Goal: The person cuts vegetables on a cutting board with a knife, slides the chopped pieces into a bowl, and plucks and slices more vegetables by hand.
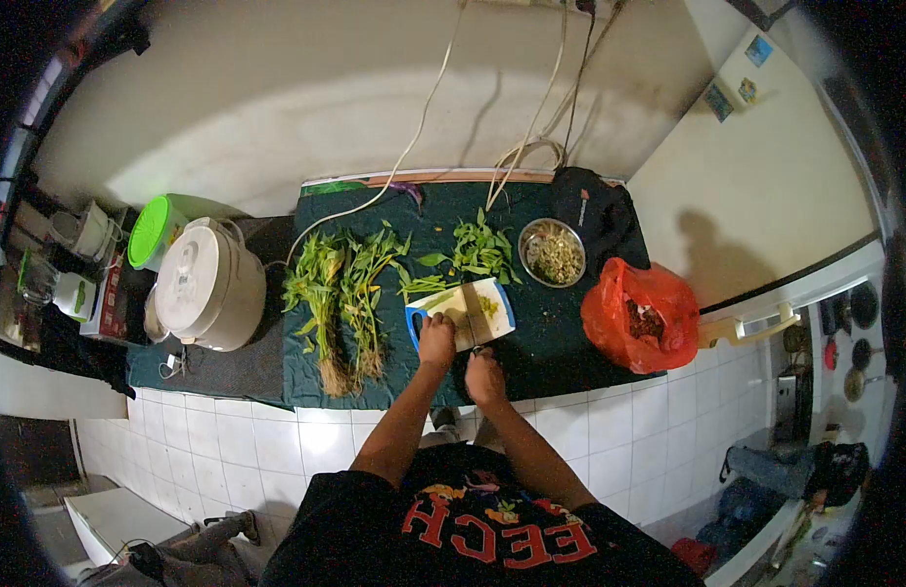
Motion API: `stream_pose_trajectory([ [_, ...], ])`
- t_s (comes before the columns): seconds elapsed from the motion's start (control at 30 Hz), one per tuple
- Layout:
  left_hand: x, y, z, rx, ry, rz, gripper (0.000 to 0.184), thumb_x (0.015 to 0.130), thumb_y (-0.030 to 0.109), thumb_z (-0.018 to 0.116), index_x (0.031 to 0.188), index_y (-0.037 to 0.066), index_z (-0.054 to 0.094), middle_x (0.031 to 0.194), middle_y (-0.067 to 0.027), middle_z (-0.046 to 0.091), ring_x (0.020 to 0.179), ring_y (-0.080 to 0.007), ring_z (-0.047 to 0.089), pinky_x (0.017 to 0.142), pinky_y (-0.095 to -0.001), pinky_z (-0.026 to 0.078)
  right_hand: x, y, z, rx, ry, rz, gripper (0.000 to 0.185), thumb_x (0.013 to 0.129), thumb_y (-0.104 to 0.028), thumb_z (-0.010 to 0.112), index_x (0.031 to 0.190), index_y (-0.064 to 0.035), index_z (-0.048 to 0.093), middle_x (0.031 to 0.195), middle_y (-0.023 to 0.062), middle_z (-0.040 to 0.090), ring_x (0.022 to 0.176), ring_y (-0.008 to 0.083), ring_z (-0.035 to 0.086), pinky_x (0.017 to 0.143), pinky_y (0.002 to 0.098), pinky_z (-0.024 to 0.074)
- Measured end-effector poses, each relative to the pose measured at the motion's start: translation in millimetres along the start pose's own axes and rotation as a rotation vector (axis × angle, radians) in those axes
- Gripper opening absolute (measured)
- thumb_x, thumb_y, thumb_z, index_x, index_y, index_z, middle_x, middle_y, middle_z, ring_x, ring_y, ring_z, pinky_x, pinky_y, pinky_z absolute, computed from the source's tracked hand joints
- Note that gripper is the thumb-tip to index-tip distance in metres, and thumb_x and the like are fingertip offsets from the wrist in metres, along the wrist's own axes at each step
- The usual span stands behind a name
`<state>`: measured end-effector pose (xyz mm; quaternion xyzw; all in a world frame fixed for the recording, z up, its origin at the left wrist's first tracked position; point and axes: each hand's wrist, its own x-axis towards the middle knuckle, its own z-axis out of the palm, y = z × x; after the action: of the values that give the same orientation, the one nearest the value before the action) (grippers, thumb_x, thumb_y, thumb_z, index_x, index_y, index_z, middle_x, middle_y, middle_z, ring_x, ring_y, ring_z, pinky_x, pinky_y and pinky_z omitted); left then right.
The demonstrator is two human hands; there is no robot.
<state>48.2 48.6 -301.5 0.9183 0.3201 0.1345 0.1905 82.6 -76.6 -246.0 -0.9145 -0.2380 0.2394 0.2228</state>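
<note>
Your right hand [484,377] had its fingers wrapped round a knife [479,349]; your left hand [436,339] covered the cutting board [501,325], finger gap hidden, can't tell. Chopped greens [489,306] on the board looked light, soft, bruisable; best scooped loosely from underneath.

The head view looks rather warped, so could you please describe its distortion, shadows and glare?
In the head view: fisheye bowing, darkened corners; a soft, person-like shadow on the pale door; bright glare on the tiled floor.
</note>
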Motion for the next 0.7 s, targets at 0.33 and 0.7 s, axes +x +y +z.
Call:
stream_pose_trajectory([
  [0.33,1,-13,16,0.019,-0.035,0.035,0.011,0.076,0.005,0.057,0.085,0.001,0.062,0.097,-0.0162,0.059,0.094,-0.035,0.054,0.084,-0.0412,0.046,1,0,6,0.029,-0.01,0.016,0.034,0.096,-0.024,0.043,0.1,0.0082,0.05,0.087,0.0308,0.062,0.088,0.0449,0.062,0.077,0.0522,0.0481],
  [0.7,15,7,10,0.06,-0.098,0.088,0.02,0.076,0.01,0.059,0.092,0.0,0.065,0.109,-0.0146,0.058,0.102,-0.0339,0.052,0.086,-0.0414,0.046,10,25,-10,-0.011,0.096,0.01,0.034,0.095,-0.028,0.045,0.096,0.0055,0.051,0.082,0.0302,0.062,0.079,0.0455,0.063,0.069,0.05,0.0512],
])
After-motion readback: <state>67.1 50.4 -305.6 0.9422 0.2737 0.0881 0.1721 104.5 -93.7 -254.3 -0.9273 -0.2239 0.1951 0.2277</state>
